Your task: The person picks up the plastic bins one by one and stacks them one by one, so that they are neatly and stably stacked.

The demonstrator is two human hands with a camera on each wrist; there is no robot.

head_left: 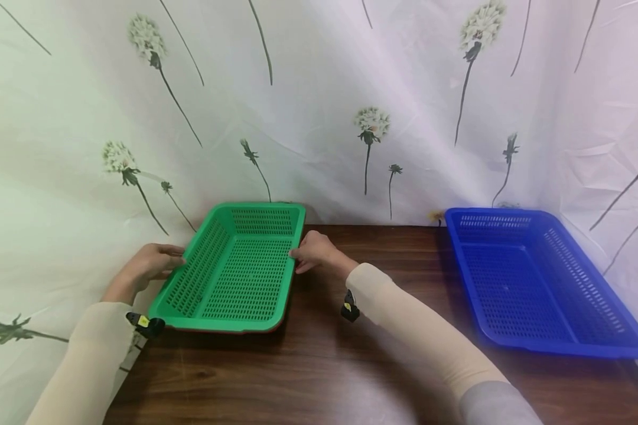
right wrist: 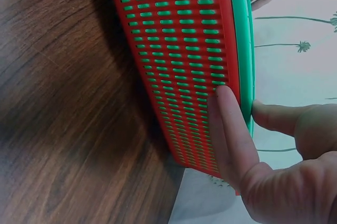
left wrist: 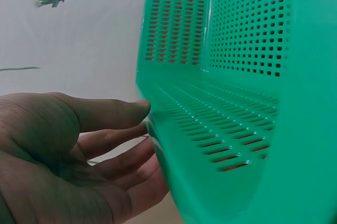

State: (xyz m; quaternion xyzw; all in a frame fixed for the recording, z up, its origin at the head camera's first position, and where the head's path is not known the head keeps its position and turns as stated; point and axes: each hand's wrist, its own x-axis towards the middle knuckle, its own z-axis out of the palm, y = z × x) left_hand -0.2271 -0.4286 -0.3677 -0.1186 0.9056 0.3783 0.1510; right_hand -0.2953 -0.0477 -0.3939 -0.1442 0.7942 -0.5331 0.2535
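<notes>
A green plastic basket point(head_left: 250, 280) with slotted walls sits nested in a red basket point(right wrist: 174, 40) at the left of the table. In the head view only a thin red edge shows beneath the green one. At the left rim, my left hand point(head_left: 150, 262) holds on with the thumb at the edge and the fingers below it, outside the wall. My right hand point(head_left: 316, 251) grips the opposite side. In the right wrist view its thumb touches the green rim while the fingers lie against the red slotted wall.
A blue basket point(head_left: 510, 295) stands on the right part of the dark wood table point(head_left: 319, 366). Behind and along the left hangs a white curtain point(head_left: 308, 118) printed with dandelions. The table's back edge meets this curtain.
</notes>
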